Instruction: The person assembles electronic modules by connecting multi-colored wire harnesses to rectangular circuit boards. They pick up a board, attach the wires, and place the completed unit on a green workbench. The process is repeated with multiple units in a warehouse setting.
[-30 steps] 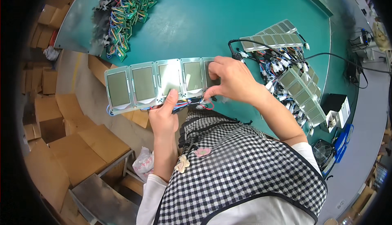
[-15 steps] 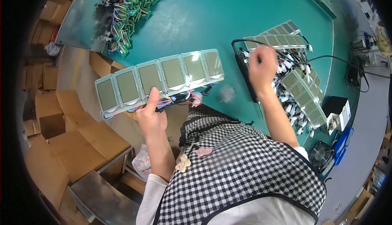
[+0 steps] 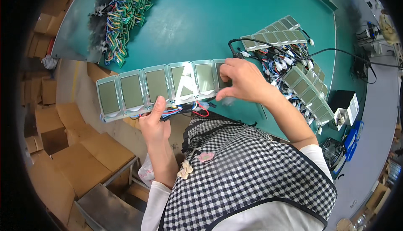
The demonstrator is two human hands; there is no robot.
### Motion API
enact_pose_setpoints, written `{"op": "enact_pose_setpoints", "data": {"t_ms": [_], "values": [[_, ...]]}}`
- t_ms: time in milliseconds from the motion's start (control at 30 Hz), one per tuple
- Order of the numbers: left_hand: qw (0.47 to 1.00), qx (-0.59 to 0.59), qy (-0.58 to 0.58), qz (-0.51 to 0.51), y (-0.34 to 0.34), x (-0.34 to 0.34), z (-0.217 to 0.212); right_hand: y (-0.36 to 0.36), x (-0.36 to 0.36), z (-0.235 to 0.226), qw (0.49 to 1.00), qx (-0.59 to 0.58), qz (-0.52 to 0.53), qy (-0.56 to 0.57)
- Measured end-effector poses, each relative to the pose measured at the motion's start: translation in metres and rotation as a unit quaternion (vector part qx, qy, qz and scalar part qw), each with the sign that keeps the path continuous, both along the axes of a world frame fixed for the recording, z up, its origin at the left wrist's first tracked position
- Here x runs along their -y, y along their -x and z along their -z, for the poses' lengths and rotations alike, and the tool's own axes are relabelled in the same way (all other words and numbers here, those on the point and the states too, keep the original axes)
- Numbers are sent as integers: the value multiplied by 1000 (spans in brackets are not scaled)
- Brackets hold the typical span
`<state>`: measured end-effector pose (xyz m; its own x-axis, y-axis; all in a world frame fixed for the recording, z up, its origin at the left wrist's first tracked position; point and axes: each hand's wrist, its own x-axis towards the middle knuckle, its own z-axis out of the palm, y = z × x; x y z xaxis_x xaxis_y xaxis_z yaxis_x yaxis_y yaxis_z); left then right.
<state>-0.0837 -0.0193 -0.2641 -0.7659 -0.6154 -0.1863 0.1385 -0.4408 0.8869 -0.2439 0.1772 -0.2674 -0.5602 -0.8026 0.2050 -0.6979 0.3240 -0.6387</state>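
A long strip of LCD display panels point(image 3: 156, 86) spans the space before me, its grey screens facing up and set side by side in a pale frame. My left hand point(image 3: 155, 124) grips its lower edge near the middle, thumb on the front, fingers behind. Coloured wires point(image 3: 180, 110) and a black lead hang below that edge. At the strip's right end, my right hand point(image 3: 247, 82) is closed, with curled fingers over the last screen and the thumb at its lower corner. The pen-shaped black tool point(image 3: 238, 55) on the table is mostly hidden behind this hand.
More display strips point(image 3: 308, 94) with white connectors lie piled on the green table point(image 3: 197, 25) at right. A black cable point(image 3: 327, 51) crosses there. Green circuit boards point(image 3: 126, 17) are heaped at far left. Cardboard boxes point(image 3: 92, 147) stand at lower left, a fan point(image 3: 332, 151) at right.
My right hand has moved left and down from above the tool onto the strip's right end. My left hand keeps its hold, and the strip is slightly more level.
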Motion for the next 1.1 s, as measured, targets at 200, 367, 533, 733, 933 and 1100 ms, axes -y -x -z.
{"op": "enact_pose_setpoints", "data": {"t_ms": [200, 367, 533, 733, 933, 1100], "values": [[999, -1, -25, 23, -7, 5, 3, 7, 2, -2, 996, 90, -26, -5], [999, -3, -22, 27, -7, 4, 1, 8, 2, 10, 997, 55, -30, 42], [999, -17, -35, 20, -7, 9, 6, 8, -3, 8, 984, 108, 117, 79], [999, -10, -22, 25, -6, 7, 6, -1, 1, -1, 999, 39, 16, -4], [1000, -3, -23, 16, -7, 10, 6, 8, 0, 10, 993, 76, 72, 45], [1000, -4, -17, -23, -13, 19, 3, 22, -25, 83, 934, -160, 306, 91]]}}
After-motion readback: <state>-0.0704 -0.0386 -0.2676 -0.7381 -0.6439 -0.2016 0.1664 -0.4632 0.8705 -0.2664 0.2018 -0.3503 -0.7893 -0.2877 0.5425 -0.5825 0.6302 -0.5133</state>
